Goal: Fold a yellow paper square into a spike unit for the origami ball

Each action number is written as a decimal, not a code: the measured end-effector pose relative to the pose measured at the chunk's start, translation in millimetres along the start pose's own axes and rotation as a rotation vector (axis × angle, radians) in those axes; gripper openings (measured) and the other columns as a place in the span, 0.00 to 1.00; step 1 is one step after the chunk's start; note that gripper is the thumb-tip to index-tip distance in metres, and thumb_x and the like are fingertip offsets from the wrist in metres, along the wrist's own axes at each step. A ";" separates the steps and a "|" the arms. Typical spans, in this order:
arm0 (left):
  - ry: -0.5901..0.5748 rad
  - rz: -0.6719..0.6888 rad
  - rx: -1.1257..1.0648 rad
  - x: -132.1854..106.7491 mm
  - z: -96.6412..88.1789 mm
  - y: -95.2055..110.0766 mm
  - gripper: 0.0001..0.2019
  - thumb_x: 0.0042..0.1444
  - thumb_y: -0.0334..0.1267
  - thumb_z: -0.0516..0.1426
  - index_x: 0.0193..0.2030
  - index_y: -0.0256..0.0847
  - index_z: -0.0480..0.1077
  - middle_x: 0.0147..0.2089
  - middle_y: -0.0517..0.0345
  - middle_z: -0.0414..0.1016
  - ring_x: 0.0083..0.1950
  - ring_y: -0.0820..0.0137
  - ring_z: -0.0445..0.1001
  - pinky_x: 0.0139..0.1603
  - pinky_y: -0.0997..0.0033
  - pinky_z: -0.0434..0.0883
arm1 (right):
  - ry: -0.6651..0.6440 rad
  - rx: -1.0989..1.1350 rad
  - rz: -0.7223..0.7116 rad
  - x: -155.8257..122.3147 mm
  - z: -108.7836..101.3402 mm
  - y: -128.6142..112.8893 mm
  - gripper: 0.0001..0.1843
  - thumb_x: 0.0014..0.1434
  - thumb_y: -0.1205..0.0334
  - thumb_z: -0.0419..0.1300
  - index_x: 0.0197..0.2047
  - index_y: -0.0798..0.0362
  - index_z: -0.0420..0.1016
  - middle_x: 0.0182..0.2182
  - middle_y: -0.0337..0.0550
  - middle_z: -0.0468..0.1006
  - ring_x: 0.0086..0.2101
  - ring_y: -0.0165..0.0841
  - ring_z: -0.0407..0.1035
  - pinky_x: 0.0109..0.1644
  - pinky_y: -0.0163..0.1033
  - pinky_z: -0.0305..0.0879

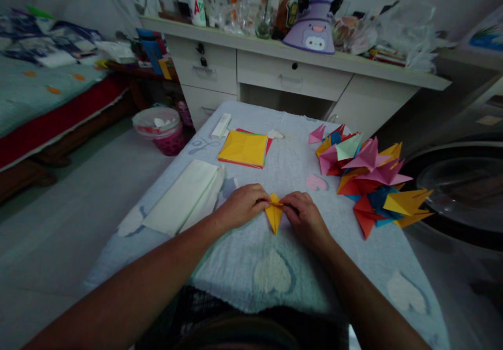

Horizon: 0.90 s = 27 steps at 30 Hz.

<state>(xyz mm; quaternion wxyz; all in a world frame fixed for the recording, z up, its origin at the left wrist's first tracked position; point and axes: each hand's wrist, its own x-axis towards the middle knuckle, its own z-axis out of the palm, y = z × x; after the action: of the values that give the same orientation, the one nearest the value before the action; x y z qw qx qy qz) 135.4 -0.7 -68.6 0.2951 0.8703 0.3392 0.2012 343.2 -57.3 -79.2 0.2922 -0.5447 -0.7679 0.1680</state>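
Note:
A small yellow folded paper [274, 219], kite-shaped with its long point toward me, is held just over the cloth-covered table [310, 266]. My left hand [247, 204] pinches its left side between thumb and fingers. On the right side, my right hand [305, 215] grips it the same way. A narrow crosswise fold shows between the fingertips. Beyond my hands lies a stack of square coloured papers [243, 148], yellow on top. To the right sits a pile of folded paper cranes [369, 164] in pink, red, yellow, blue and pale green.
Left of my forearm lies a folded pale paper or cloth [183, 195]. A small white box [221, 126] is near the table's far left corner. Behind stands a white drawer cabinet [291, 72] crowded with jars and a purple visor [312, 28]. A pink bin [167, 135] stands left; a washing machine [463, 193] right.

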 end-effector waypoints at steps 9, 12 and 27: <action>0.090 -0.123 0.091 3.5 11.0 0.6 0.05 0.58 0.31 0.56 0.41 0.41 0.70 0.34 0.60 0.75 0.38 0.69 0.73 0.40 0.70 0.67 | 0.117 0.139 0.217 0.7 3.7 -2.7 0.06 0.59 0.66 0.55 0.41 0.51 0.69 0.34 0.43 0.75 0.36 0.35 0.70 0.43 0.42 0.66; 0.137 -0.148 0.058 2.2 15.6 1.1 0.15 0.56 0.30 0.57 0.49 0.44 0.63 0.31 0.66 0.71 0.35 0.70 0.72 0.38 0.72 0.66 | 0.120 0.074 0.125 -0.5 2.2 -5.1 0.06 0.59 0.69 0.54 0.38 0.52 0.70 0.34 0.44 0.75 0.37 0.36 0.69 0.44 0.43 0.66; 0.078 0.125 0.326 -3.2 15.1 -0.7 0.09 0.62 0.33 0.55 0.45 0.44 0.76 0.42 0.56 0.74 0.45 0.65 0.68 0.46 0.64 0.66 | 0.007 -0.240 -0.092 -7.7 4.5 -5.7 0.18 0.61 0.69 0.56 0.50 0.44 0.79 0.39 0.47 0.72 0.41 0.39 0.63 0.45 0.47 0.62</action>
<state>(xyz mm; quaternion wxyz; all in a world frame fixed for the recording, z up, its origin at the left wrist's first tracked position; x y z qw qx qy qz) 141.2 -8.2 -80.8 0.1234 0.9175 0.3238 0.1952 337.9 -66.3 -81.4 0.2351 -0.5405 -0.8056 0.0595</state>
